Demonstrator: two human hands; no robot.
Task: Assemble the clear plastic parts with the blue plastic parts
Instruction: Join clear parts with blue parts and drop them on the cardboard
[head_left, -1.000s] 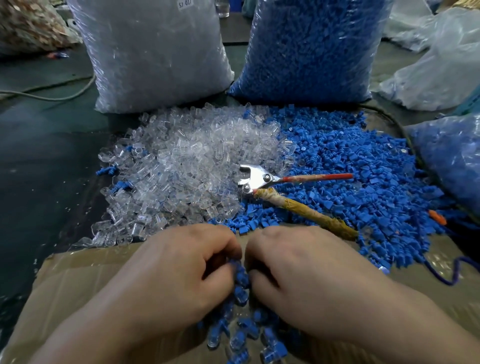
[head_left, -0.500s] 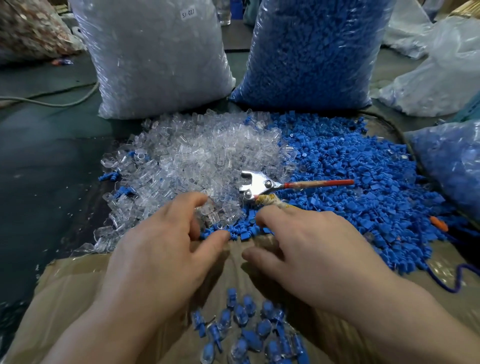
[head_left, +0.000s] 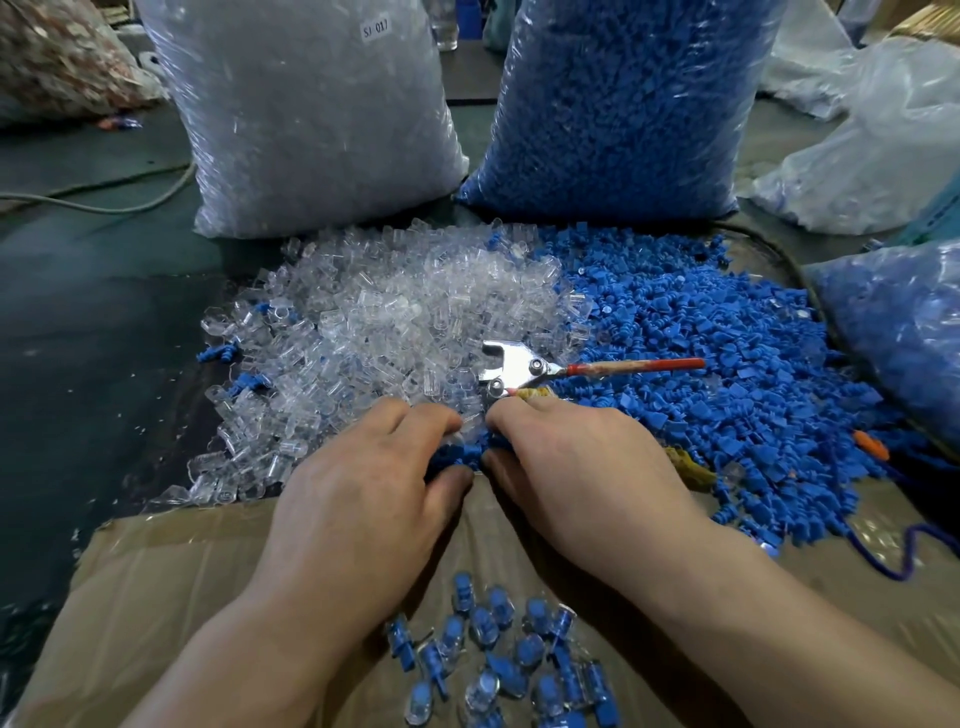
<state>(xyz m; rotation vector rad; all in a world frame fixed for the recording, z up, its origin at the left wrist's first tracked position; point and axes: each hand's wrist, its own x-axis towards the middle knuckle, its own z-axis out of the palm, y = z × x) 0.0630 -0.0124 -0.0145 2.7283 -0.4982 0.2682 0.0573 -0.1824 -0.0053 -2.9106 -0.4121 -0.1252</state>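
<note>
Both hands lay side by side at the middle of the view, knuckles up, on the near edge of two heaps of loose pieces. The left hand (head_left: 363, 483) had its fingers bent down into the seam where the clear parts (head_left: 395, 312) met the blue parts (head_left: 701, 353), with its thumb stretched towards the right hand. Whether it pinched a piece could not be told, since the fingertips were buried. The right hand (head_left: 582, 467) sat just beside it at 3 o'clock, fingers curled under in the same way, thumb nearly touching the left thumb. Its grip was hidden too, and I cannot tell if it held anything. A few blue parts showed in the gap between the two thumbs. The clear parts spread from the hands towards 11 o'clock, and the blue parts towards 2 o'clock, the two heaps touching along a line at 12 o'clock. A pair of pliers (head_left: 514, 364) lay on that line just beyond the right knuckles, its metal head on the clear heap and its red handle pointing to 3 o'clock over the blue heap. At 6 o'clock, between the forearms, a small cluster of joined pieces (head_left: 498, 654), blue inside clear, rested on a sheet of cardboard (head_left: 171, 571). Far off at 11 o'clock stood a bag of clear parts (head_left: 306, 114), and at 1 o'clock a bag of blue parts (head_left: 623, 104), both upright and near each other.
</note>
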